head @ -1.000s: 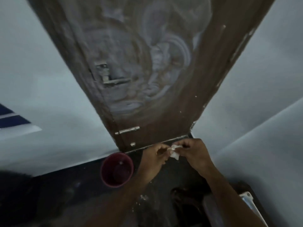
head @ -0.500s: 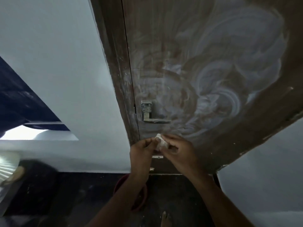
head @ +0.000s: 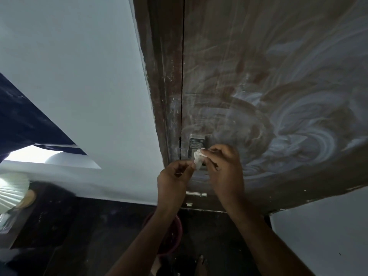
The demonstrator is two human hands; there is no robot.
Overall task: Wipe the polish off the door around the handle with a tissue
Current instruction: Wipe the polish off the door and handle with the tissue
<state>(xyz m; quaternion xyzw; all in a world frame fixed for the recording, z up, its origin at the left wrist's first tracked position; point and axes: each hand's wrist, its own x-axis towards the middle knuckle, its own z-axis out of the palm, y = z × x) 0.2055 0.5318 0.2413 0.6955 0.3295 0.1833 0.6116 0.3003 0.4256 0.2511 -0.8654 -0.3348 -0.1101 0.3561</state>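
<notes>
While the big dark brown wooden door fills most of the view, it's smeared all over with whitish swirls of polish, heaviest out to the right of the handle. To the left there's the pale grey painted wall, and another patch of it at the lower right. Down below is a dark floor with a reddish-pink round plastic bucket sitting near the foot of the door, partly hidden behind the left forearm. The person's right hand has its fingers curled, pinching a small crumpled white tissue held right in front of the metal door handle plate; can't tell if the tissue actually touches the door. The left hand is also curled, fingertips pinching the tissue's lower edge, so both hands hold it between them. A small metal bolt latch sits on the door just under the hands.
</notes>
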